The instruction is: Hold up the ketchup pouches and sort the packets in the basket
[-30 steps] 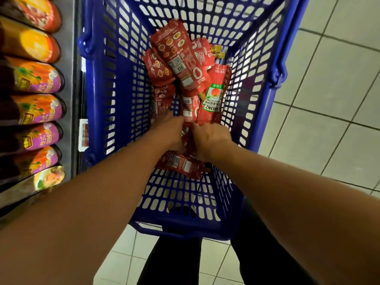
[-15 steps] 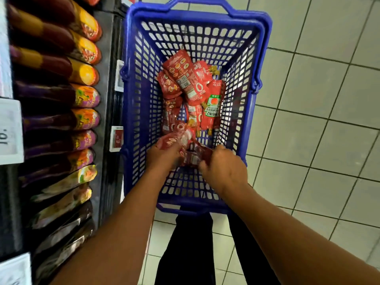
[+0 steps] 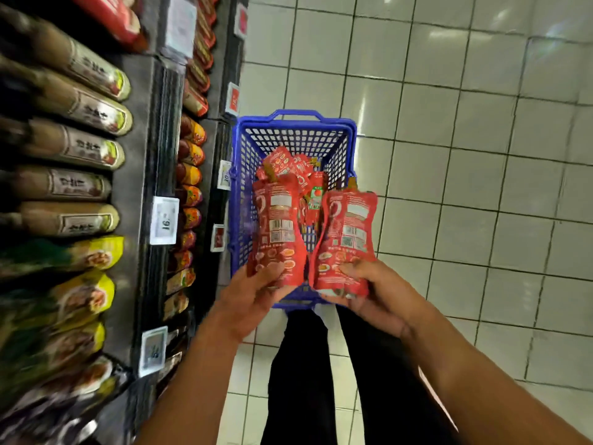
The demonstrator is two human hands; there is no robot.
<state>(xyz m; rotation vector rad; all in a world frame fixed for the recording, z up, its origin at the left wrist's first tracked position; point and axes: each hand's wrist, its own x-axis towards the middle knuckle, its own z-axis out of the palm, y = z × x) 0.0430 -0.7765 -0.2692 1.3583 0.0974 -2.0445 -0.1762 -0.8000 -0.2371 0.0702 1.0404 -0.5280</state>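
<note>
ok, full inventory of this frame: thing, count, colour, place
held pouches: two, red, one per hand, above the basket
basket: one, blue, on the floor by the shelves
loose pouches: several, red, inside the basket
shelf packets: many, brown, yellow, orange, on the shelves
price tags: several, white, on the shelf edges
floor: white tiles
legs: two, black trousers
left hand: grips one pouch
right hand: grips the other

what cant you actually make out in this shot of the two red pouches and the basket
- Head view: the print on the left pouch and right pouch is too small and blurred to read.
- The left hand and right hand cover both pouches' lower ends.
- The held pouches hide much of the pile in the blue basket, so no count.
- Shelf packets are motion-blurred; labels are unreadable.
</note>
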